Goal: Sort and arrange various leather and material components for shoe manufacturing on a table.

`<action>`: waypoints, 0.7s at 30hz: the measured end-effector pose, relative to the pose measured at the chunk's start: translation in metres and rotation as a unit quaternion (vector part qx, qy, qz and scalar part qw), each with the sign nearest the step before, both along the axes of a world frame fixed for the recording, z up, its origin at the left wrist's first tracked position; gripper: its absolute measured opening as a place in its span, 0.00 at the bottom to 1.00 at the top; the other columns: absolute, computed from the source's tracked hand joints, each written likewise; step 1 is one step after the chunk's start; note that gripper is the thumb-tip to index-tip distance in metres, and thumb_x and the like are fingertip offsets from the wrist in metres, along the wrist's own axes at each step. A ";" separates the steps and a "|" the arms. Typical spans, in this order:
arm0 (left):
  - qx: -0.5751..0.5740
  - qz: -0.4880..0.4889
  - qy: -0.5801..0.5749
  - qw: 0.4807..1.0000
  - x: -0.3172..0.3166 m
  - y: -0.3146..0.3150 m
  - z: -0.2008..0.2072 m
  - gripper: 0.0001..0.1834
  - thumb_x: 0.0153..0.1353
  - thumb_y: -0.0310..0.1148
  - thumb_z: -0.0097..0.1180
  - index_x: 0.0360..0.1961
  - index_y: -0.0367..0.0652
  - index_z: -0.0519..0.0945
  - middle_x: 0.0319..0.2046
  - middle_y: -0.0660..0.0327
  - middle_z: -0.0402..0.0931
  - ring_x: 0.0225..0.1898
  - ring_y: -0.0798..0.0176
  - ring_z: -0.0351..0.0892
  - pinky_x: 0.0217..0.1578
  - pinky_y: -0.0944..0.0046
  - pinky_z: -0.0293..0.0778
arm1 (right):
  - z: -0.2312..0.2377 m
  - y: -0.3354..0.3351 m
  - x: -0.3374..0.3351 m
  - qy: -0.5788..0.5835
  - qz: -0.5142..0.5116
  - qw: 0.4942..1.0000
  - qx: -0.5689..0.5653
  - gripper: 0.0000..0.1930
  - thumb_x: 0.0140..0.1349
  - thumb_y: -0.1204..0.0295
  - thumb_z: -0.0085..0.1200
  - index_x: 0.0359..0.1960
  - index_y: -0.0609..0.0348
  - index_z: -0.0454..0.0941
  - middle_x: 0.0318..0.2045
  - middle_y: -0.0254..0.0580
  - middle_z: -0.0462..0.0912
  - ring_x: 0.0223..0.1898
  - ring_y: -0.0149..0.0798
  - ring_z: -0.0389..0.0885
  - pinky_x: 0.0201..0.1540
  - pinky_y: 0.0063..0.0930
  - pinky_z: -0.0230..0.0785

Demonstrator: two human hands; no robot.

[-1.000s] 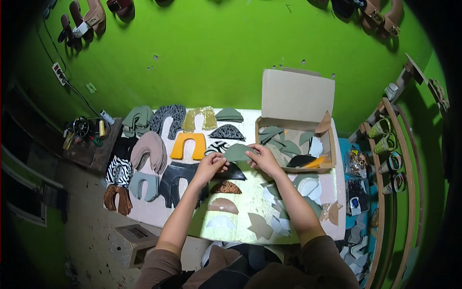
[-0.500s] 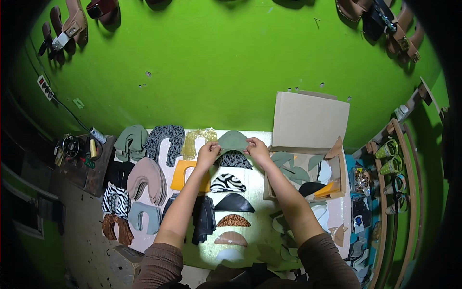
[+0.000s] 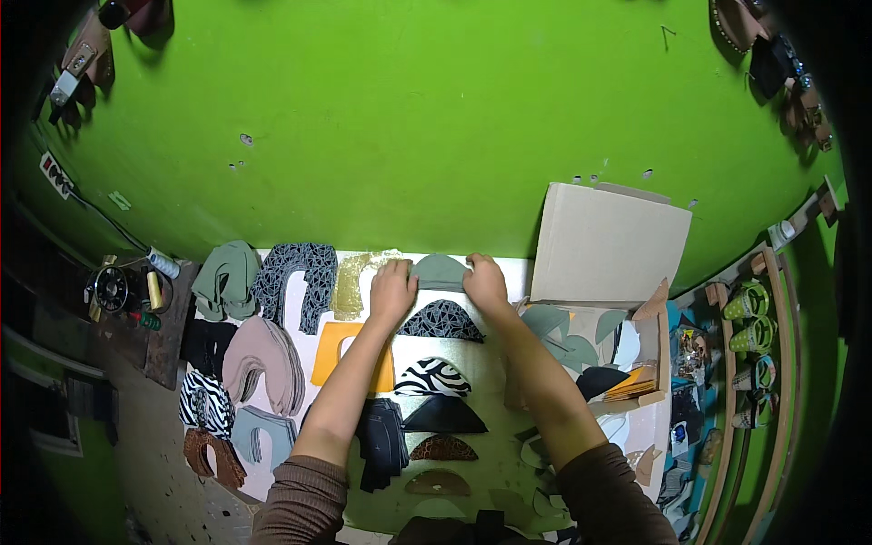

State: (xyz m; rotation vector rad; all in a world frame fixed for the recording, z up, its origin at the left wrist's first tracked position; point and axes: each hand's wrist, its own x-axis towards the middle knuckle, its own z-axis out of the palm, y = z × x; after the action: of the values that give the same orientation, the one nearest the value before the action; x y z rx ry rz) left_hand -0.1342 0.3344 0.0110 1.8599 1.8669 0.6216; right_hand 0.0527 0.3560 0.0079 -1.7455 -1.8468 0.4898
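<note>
A green half-moon material piece (image 3: 440, 272) lies at the far edge of the white table, curved side toward the wall. My left hand (image 3: 393, 286) is closed at its left end, and my right hand (image 3: 484, 277) pinches its right end; some fingertips are hidden. Nearer me, a column of similar half-moons runs down the table: a grey-black patterned one (image 3: 442, 321), a zebra-striped one (image 3: 433, 377), a black one (image 3: 445, 416), a leopard-print one (image 3: 443, 447) and a tan one (image 3: 438, 482).
Stacked U-shaped pieces, including pink (image 3: 263, 363) and yellow (image 3: 329, 357) ones, lie left of my left arm. An open cardboard box (image 3: 610, 243) with loose offcuts stands right. A green wall (image 3: 409, 127) rises behind. Sandals sit on a wooden rack (image 3: 772, 363) at far right.
The green half-moon has come down from a raised, bowed hold to lie flat beyond the patterned one, which now shows fully. My hands moved down with it. The view has shifted slightly.
</note>
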 end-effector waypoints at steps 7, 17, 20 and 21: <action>0.118 -0.184 0.226 0.949 -0.004 -0.006 -0.023 0.29 0.63 0.51 0.43 0.60 0.47 0.66 0.64 0.61 0.58 0.67 0.55 0.51 0.66 0.48 0.39 | -0.010 -0.007 -0.014 -0.135 0.193 0.963 0.130 0.13 0.48 0.76 0.48 0.37 0.60 0.77 0.39 0.43 0.77 0.45 0.45 0.74 0.47 0.38 0.68; 0.176 -0.148 0.243 0.942 0.008 -0.054 0.019 0.26 0.59 0.45 0.50 0.58 0.49 0.69 0.64 0.59 0.57 0.67 0.55 0.50 0.65 0.41 0.37 | 0.033 -0.050 0.001 -0.101 0.208 0.969 0.093 0.17 0.48 0.79 0.49 0.43 0.60 0.75 0.42 0.46 0.76 0.45 0.47 0.75 0.48 0.38 0.68; 0.187 -0.158 0.240 0.939 0.020 -0.083 0.044 0.26 0.59 0.44 0.50 0.58 0.49 0.70 0.65 0.59 0.55 0.67 0.54 0.50 0.65 0.40 0.38 | 0.060 -0.084 0.010 -0.039 0.203 0.973 0.098 0.18 0.49 0.80 0.47 0.44 0.61 0.75 0.42 0.48 0.76 0.44 0.50 0.75 0.47 0.39 0.68; 0.208 -0.160 0.256 0.930 0.026 -0.094 0.052 0.26 0.58 0.44 0.51 0.57 0.47 0.70 0.65 0.59 0.55 0.68 0.56 0.49 0.65 0.42 0.40 | 0.066 -0.095 0.014 -0.012 0.196 0.977 0.086 0.17 0.50 0.80 0.46 0.45 0.61 0.74 0.41 0.50 0.76 0.43 0.52 0.74 0.47 0.39 0.68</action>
State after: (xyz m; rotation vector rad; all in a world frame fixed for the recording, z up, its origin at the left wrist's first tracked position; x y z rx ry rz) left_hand -0.1080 0.2408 0.0625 2.7547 1.7440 0.4707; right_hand 0.0662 0.2609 0.0743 -1.2824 -2.1900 0.4418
